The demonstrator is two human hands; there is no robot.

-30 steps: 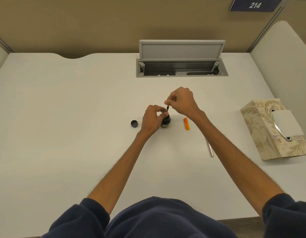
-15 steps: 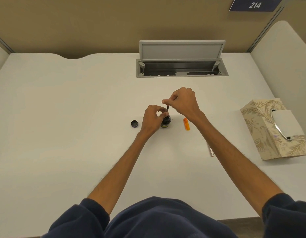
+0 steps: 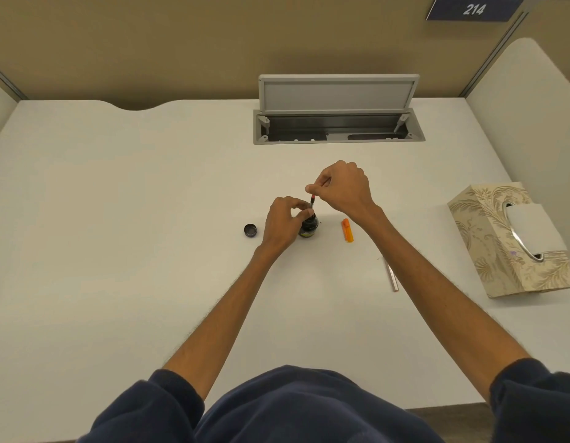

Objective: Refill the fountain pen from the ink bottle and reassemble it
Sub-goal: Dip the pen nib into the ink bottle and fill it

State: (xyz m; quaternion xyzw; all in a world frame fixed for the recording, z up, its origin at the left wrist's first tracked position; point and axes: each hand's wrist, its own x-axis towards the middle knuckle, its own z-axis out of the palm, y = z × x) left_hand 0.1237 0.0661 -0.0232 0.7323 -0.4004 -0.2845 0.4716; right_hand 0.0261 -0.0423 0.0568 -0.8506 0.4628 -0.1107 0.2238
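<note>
A small dark ink bottle (image 3: 309, 226) stands uncapped in the middle of the white desk (image 3: 117, 219). My left hand (image 3: 282, 220) wraps around its left side and holds it steady. My right hand (image 3: 342, 188) pinches the top of a thin pen part (image 3: 312, 201), which points down into the bottle's mouth. The bottle's black cap (image 3: 250, 230) lies to the left. An orange pen piece (image 3: 347, 230) lies to the right of the bottle. A slim silver pen barrel (image 3: 391, 274) lies further right, partly under my right forearm.
A patterned tissue box (image 3: 513, 238) stands at the right edge. An open grey cable tray (image 3: 338, 110) with its lid up sits at the back of the desk. A partition wall closes the right side.
My right hand has risen a little, drawing the thin pen part slightly upward above the bottle mouth. My left hand has stayed on the bottle.
</note>
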